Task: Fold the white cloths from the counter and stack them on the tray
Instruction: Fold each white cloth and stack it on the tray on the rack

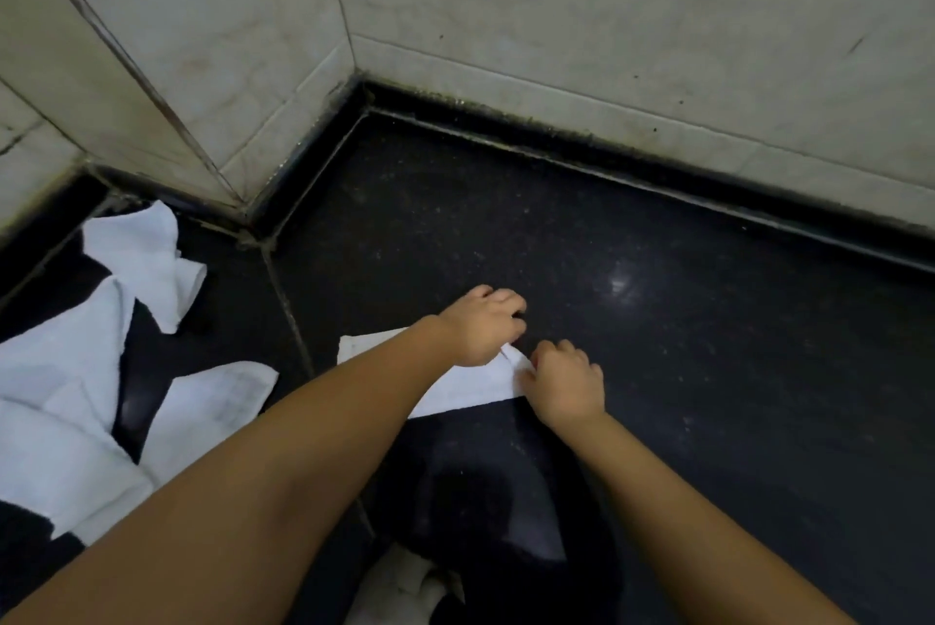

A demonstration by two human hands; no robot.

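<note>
A white cloth (473,384) lies flat on the black counter (708,320), partly folded into a strip. My left hand (483,323) rests on its far right corner with fingers curled down. My right hand (566,384) pinches the cloth's right edge, where a small corner is lifted. My left forearm covers much of the cloth's left half. No tray is in view.
Several loose white cloths (76,371) lie crumpled at the left of the counter, one more (146,260) near the wall corner. Another pale cloth (405,584) shows at the bottom edge. Tiled walls (607,17) close the counter behind and at the left.
</note>
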